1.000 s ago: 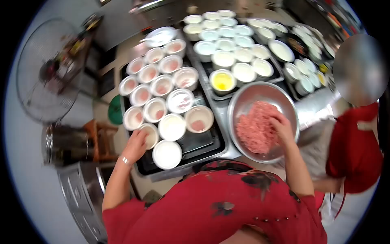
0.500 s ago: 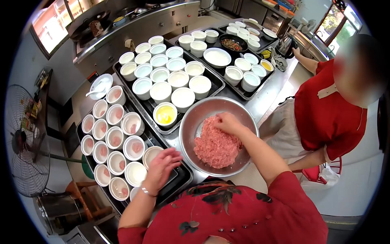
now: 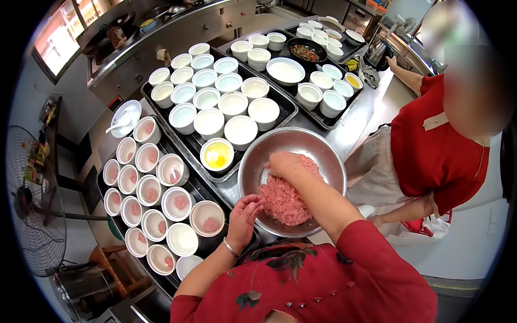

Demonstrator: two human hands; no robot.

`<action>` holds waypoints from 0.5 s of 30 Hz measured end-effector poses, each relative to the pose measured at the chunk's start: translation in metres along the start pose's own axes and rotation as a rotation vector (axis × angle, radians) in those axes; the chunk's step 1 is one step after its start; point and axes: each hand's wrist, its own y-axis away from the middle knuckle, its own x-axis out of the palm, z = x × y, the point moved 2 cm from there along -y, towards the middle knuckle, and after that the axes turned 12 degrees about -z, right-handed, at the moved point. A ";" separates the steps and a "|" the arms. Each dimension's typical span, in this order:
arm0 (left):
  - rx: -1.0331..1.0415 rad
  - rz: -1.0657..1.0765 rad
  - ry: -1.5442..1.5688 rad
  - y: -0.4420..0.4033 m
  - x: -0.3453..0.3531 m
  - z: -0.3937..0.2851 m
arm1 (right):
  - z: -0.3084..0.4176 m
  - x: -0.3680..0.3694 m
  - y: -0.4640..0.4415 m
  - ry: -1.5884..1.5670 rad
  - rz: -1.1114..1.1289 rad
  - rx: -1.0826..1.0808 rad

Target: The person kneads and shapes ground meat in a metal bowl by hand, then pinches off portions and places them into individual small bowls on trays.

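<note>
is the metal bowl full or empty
Partly full: the metal bowl holds minced meat, with bare wall showing around the mound.

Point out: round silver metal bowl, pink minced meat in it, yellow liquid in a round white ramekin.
Round silver metal bowl (image 3: pixel 333 171): head view, bare inner wall, right side.
Pink minced meat (image 3: pixel 284 205): head view, exposed lower part of the mound.
Yellow liquid (image 3: pixel 217 155): head view, middle of its surface.
</note>
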 end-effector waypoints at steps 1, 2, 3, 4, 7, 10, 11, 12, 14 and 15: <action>0.002 0.001 0.010 0.000 0.000 0.001 | 0.004 0.000 0.002 0.001 0.064 -0.056; 0.006 0.001 0.019 -0.001 0.000 0.000 | 0.010 -0.003 0.006 0.002 0.127 -0.113; 0.011 0.003 0.015 -0.001 0.000 -0.001 | 0.013 -0.008 0.012 0.000 0.122 -0.114; 0.000 0.002 0.003 0.000 0.000 -0.002 | 0.019 -0.013 0.020 -0.010 0.084 -0.225; -0.079 -0.009 0.017 0.001 -0.001 -0.011 | 0.007 -0.009 0.035 -0.391 -0.001 -0.268; -0.158 -0.035 0.057 -0.006 0.009 -0.021 | -0.008 -0.038 0.060 -0.940 -0.083 -0.093; -0.174 -0.068 0.073 -0.008 0.015 -0.022 | -0.007 -0.058 0.077 -1.122 -0.105 0.015; -0.185 -0.097 0.057 -0.010 0.024 -0.022 | 0.003 -0.082 0.094 -1.219 -0.046 0.090; -0.297 -0.049 0.040 -0.009 0.056 -0.026 | 0.007 -0.064 0.104 -1.359 0.045 0.019; -0.404 -0.012 0.032 -0.005 0.065 -0.023 | 0.012 -0.058 0.110 -1.493 0.153 -0.062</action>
